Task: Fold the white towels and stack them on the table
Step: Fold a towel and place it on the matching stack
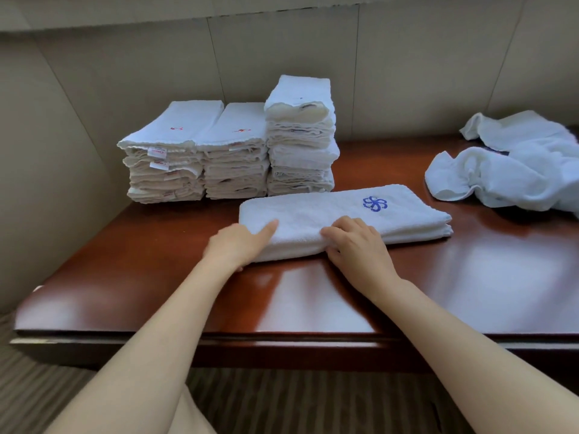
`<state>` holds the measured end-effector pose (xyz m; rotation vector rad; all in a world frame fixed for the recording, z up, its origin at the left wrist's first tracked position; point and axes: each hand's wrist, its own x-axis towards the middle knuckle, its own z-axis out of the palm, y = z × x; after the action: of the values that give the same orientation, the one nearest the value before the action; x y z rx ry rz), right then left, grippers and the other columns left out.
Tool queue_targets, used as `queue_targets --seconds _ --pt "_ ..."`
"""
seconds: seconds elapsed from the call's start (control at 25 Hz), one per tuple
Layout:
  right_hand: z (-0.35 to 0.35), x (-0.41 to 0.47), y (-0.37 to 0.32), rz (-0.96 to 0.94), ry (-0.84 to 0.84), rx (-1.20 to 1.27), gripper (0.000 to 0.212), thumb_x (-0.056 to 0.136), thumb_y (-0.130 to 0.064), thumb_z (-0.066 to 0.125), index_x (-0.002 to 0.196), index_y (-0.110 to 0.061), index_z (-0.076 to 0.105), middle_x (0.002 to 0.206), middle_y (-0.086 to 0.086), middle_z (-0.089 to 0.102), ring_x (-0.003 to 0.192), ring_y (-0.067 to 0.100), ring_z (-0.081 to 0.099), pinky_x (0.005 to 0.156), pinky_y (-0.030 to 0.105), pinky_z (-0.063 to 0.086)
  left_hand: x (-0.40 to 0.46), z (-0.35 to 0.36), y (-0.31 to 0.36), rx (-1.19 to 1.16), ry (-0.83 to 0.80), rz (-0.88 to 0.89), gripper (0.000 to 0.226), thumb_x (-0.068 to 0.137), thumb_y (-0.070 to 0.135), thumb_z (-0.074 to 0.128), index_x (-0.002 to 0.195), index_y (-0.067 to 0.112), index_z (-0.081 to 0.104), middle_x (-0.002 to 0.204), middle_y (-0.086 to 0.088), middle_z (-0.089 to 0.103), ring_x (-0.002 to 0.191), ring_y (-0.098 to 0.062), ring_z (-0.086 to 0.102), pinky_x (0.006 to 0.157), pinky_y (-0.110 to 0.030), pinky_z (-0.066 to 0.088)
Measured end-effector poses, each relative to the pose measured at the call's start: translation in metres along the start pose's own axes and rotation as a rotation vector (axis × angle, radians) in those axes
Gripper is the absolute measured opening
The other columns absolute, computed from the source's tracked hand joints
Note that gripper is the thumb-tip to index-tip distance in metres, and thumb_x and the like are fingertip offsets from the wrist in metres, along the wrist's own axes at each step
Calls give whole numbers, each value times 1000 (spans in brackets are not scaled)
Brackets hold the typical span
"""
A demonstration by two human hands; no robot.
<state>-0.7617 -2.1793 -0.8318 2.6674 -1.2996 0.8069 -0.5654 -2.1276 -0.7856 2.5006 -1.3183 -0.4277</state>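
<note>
A folded white towel (404, 216) with a blue embroidered emblem lies flat on the reddish wooden table (470, 286). My left hand (235, 244) grips its near-left corner, thumb on top and fingers tucked under the edge. My right hand (357, 242) rests on the towel's near edge with fingers curled over the fold. Behind the towel stand three stacks of folded white towels (232, 155), the right one tallest. A heap of unfolded white towels (513, 170) lies at the table's far right.
A beige panelled wall (407, 73) runs behind the table and along its left side. The table's front edge (282, 338) is near me, with striped carpet (313, 402) below it.
</note>
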Motion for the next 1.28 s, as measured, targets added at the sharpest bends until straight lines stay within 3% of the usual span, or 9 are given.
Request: queue_targets --seconds 0.08,0.24,0.36,0.56,0.68,0.76,0.88,1.08,1.28 --pt "0 1 -3 20 -9 0 22 74 -11 64 95 -13 68 97 7 59 88 34 55 70 36 38 -1 9 5 -335 -4 1 54 75 51 62 101 5 58 99 -11 65 81 -29 66 78 -38 56" --pt "-17 0 -10 161 -105 283 32 89 -31 60 119 -19 63 116 5 56 111 26 50 93 35 37 -12 -9 30 -942 176 113 37 69 12 64 103 11 50 102 -9 56 89 -23 52 64 -30 45" --pt "-60 19 -7 247 7 571 37 92 -33 58 123 -13 61 123 7 59 120 22 49 95 23 32 -20 -63 67 -1124 164 344 40 79 0 61 112 18 48 105 -6 56 92 -19 55 74 -32 50" --pt "-167 88 8 336 308 687 59 91 -41 59 139 -11 44 136 9 50 125 18 46 100 22 33 -32 -164 124 -1331 104 590 40 86 -6 51 114 22 42 99 -1 54 82 -15 57 61 -27 50" --pt "-211 127 5 425 214 942 91 78 -56 68 148 -14 28 147 6 39 131 18 42 105 29 34 -39 -209 141 -1429 34 692 40 88 -10 47 118 16 41 89 -4 57 68 -12 61 59 -25 54" --pt "-226 141 0 349 106 1183 101 63 -65 75 142 -13 38 140 6 50 124 18 52 103 34 40 -43 -232 141 -1426 -11 750 35 89 -10 47 116 12 46 84 -7 63 65 -15 65 61 -29 56" --pt "-235 148 -18 135 8 1428 54 80 -44 69 124 -13 58 119 8 66 110 23 64 96 42 49 -48 -255 130 -1344 -46 850 27 91 -8 45 111 10 54 82 -8 68 69 -19 67 62 -32 56" --pt "-242 162 -60 170 99 1540 23 86 -20 67 107 -11 64 102 11 70 92 26 67 84 41 56 -45 -266 97 -1400 -84 882 25 99 8 40 119 7 55 93 -8 68 77 -16 67 66 -29 56" --pt "-241 183 -75 213 237 1312 8 85 -18 67 92 -15 63 89 3 67 79 19 64 76 36 54 -46 -171 48 -1286 -600 416 40 85 46 61 111 16 63 96 -4 74 84 -14 71 73 -29 57"
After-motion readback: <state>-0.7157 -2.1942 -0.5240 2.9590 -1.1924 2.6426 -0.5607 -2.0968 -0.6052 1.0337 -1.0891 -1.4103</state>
